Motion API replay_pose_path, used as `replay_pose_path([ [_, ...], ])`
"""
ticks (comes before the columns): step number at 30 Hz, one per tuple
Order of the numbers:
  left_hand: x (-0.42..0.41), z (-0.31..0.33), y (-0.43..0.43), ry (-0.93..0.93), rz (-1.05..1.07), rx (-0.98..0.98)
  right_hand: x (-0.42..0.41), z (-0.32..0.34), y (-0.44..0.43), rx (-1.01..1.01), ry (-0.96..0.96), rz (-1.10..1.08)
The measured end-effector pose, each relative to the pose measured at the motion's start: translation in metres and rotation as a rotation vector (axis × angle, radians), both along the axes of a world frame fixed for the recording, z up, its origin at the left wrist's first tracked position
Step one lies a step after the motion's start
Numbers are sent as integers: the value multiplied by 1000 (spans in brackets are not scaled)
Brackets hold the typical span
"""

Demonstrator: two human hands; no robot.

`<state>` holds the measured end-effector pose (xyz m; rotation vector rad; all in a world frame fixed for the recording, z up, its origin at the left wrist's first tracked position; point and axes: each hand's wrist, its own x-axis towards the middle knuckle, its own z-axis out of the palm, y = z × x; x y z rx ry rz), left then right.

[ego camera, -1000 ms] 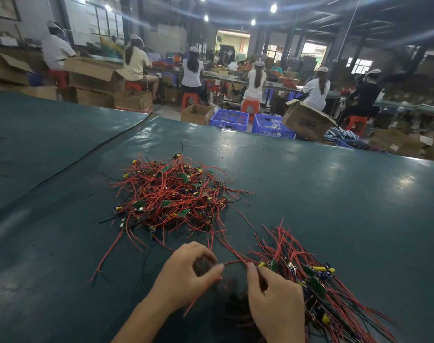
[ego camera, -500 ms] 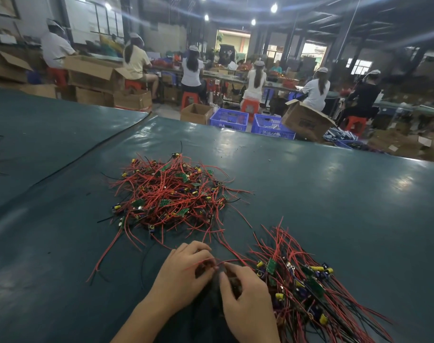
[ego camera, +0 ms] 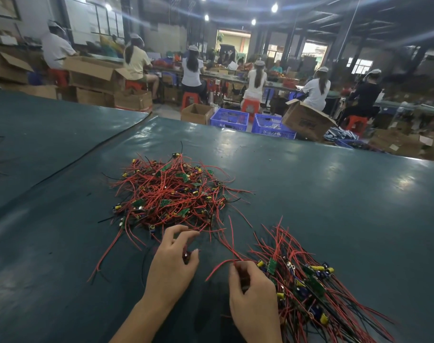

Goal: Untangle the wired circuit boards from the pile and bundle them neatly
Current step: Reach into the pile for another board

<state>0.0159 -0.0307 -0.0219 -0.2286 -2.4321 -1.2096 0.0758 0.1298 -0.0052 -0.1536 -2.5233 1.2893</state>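
tangled pile (ego camera: 171,196) of red-wired boards on green table (ego camera: 334,194), 12 o'clock from left hand (ego camera: 172,266). left hand curled, pinching small part (ego camera: 186,254), blurred. right hand (ego camera: 254,300) curled round wire ends of bundle (ego camera: 310,283), 5 o'clock from pile.

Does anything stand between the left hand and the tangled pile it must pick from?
Nothing visible does: the left hand is just before the tangled pile, with only bare table and stray red wire ends between.
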Motion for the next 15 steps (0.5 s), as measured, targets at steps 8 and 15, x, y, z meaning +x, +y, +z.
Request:
replay_pose_path([
  [8,-3,-1,-6,-143,16,-53,5,7,12,83,-221,178],
  [15,-5,-3,-9,-173,48,-3,6,18,21,-282,-285,343],
])
